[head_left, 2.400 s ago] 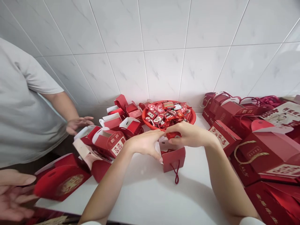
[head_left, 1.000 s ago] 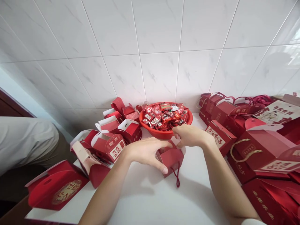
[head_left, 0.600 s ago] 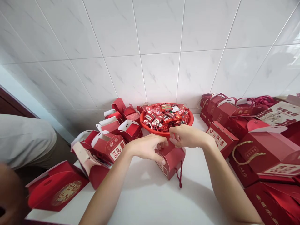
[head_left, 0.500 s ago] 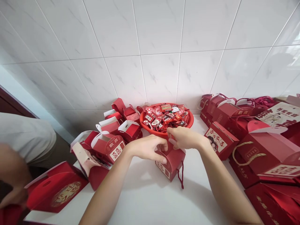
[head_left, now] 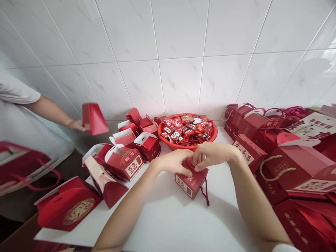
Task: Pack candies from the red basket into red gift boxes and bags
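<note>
A small red box (head_left: 185, 185) with a printed white label sits on the table (head_left: 168, 224) just below the middle of the frame, its top folded over and a dark red cord (head_left: 206, 196) hanging down its right side. The left hand (head_left: 176, 162) is closed over the top of it, thumb on the near part and fingers behind. The right hand (head_left: 211, 156) meets it there with fingers curled and touching the top; they overlap so much that I cannot tell whether they pinch a flap or only press.

Just beyond the hands, near the tiled wall (head_left: 181, 80), is a red basin (head_left: 214, 136) heaped with wrapped sweets (head_left: 185, 130). Several open-topped boxes (head_left: 124, 161) stand at centre left, and a larger red box (head_left: 68, 206) with a gold emblem is at lower left. Handled boxes (head_left: 296, 164) crowd the right side. At the left edge, a co-worker's hand (head_left: 77, 125) holds a blurred red carton (head_left: 93, 119) in the air.
</note>
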{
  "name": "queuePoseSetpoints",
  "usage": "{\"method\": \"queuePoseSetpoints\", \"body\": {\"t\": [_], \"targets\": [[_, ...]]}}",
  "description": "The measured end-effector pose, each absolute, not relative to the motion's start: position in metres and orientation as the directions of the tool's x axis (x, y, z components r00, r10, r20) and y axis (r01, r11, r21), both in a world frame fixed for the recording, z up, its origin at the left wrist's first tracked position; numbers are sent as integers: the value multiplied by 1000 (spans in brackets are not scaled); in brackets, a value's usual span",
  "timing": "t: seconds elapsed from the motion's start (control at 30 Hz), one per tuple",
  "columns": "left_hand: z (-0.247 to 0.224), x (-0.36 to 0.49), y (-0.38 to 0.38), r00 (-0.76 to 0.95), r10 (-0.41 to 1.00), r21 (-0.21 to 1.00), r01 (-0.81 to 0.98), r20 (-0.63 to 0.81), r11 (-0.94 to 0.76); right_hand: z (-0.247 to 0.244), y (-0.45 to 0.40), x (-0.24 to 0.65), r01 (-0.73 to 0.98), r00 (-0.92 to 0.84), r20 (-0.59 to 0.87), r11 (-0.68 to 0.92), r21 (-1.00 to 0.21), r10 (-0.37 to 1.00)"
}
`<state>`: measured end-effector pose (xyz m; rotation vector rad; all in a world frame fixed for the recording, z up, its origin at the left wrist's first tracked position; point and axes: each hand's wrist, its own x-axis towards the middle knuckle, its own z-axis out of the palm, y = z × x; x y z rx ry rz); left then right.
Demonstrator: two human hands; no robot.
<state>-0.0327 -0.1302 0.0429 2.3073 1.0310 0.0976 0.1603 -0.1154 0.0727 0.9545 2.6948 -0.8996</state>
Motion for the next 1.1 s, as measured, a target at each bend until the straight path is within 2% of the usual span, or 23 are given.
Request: {"method": "queuePoseSetpoints", "body": {"t": [0.1, 0.23, 0.4, 0.47, 0.57, 0.63, 0.7, 0.77, 0.83, 0.87, 0.93, 1.03, 1.1], "targets": [[42, -35, -124, 741, 628, 613, 615, -235, -496, 75, -114, 175, 578, -800, -247, 593, -560, 546], [41, -39, -123, 649, 704, 528, 722, -290, -448, 69, -115, 196, 597, -766, -227, 535, -597, 602], [44, -43, -126, 581, 738, 448, 792, -344, -415, 37, -113, 196, 502, -847, -317, 446, -741, 426], [45, -44, -127, 571, 738, 437, 802, -360, -407, 21, -111, 192, 458, -864, -309, 369, -809, 397], [47, -45, -129, 572, 735, 437, 802, -364, -408, 3, -112, 190, 406, -859, -317, 160, -900, 402], [48, -45, -132, 565, 739, 438, 806, -368, -398, -2, -116, 191, 338, -840, -299, 4, -941, 453], [49, -44, -135, 546, 751, 426, 819, -371, -385, 3, -122, 193, 201, -791, -220, -97, -975, 570], [50, -43, -138, 523, 781, 394, 834, -342, -387, 15, -132, 192, 38, -698, -100, -103, -994, 709], [53, -42, -143, 517, 819, 388, 828, -248, -405, 30, -142, 189, -59, -596, 0, -44, -997, 803], [56, -42, -147, 521, 833, 422, 808, -186, -411, 37, -148, 187, -74, -558, 35, -8, -997, 829], [64, -43, -154, 532, 845, 584, 703, -53, -406, 50, -158, 181, -62, -509, 83, 60, -996, 857], [79, -45, -168, 513, 850, 842, 400, 121, -361, 59, -169, 173, 21, -472, 117, 144, -989, 874], [86, -45, -176, 507, 836, 906, 222, 208, -360, 60, -173, 167, 84, -465, 120, 178, -980, 877]]}}
